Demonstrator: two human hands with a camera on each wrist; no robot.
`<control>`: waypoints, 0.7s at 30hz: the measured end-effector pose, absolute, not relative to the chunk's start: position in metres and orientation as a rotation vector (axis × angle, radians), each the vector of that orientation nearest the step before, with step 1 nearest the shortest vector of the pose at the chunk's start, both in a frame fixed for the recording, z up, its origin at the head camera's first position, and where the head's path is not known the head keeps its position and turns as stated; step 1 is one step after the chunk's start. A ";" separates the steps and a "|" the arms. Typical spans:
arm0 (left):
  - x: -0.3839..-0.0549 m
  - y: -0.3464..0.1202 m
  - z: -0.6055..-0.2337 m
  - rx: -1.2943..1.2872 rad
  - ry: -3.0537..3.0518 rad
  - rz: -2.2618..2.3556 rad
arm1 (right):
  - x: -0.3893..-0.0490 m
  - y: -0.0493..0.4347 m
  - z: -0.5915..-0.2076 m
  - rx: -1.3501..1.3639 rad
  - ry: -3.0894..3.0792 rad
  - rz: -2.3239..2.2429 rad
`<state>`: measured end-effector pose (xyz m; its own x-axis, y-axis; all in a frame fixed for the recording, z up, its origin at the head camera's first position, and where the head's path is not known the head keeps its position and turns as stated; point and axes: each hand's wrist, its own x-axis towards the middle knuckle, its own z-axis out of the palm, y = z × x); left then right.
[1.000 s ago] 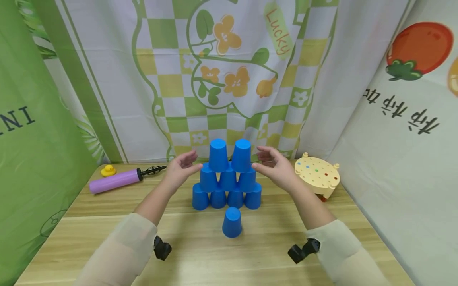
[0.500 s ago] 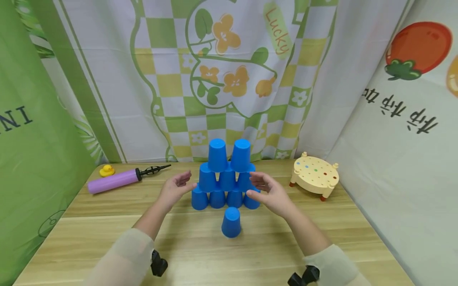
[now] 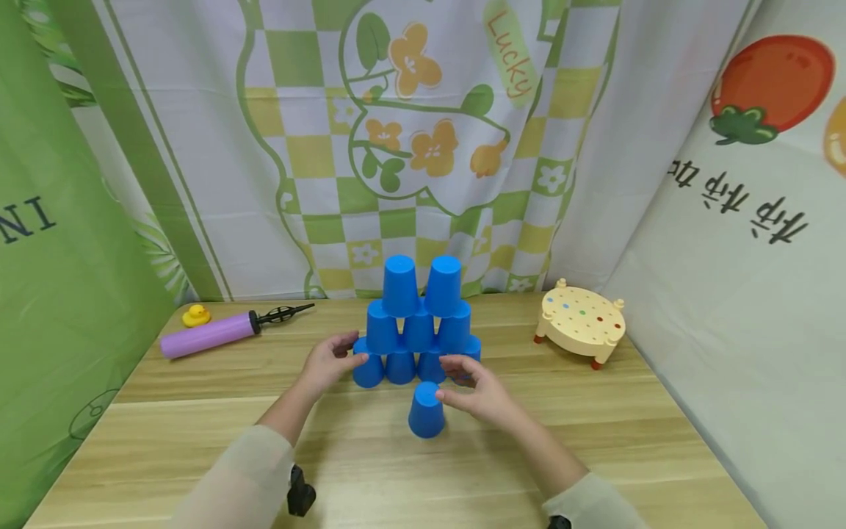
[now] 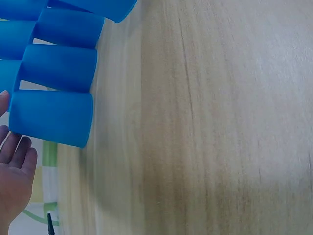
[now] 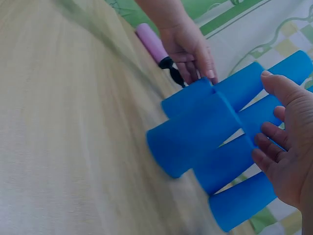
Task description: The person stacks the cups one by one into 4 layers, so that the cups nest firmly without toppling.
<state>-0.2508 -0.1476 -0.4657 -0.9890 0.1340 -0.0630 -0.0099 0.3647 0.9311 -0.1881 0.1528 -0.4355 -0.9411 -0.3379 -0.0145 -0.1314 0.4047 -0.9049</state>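
Upside-down blue cups form a stepped stack: two top cups (image 3: 399, 286), three middle cups (image 3: 418, 330) and several bottom cups (image 3: 399, 367). In front of them a single blue cup (image 3: 426, 411) stands upside down on the table. My left hand (image 3: 330, 361) is beside the leftmost bottom cup (image 4: 51, 117), fingers loosely extended; whether they touch it I cannot tell. My right hand (image 3: 482, 393) reaches over the front cup's right side, thumb by its top and fingers spread, not wrapped round it. That hand partly hides the bottom row's right end.
On the wooden table (image 3: 357, 470), a purple hand pump (image 3: 211, 336) and a yellow rubber duck (image 3: 196, 316) lie at the back left. A cream round toy stand (image 3: 581, 323) with short legs is at the back right. A patterned curtain (image 3: 304, 162) hangs behind.
My right hand has come down and nearer, from the top cups to the front cup. The left hand has dropped to the bottom row. All cups stay put.
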 end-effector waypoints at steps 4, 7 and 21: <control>-0.250 -0.148 -0.468 0.105 2.482 1.714 | -0.187 0.148 -0.444 -0.390 2.441 -1.545; -0.250 -0.149 -0.469 0.103 2.485 1.725 | -0.187 0.145 -0.449 -0.382 2.426 -1.542; -0.249 -0.146 -0.469 0.072 2.472 1.718 | -0.188 0.141 -0.461 -0.383 2.407 -1.485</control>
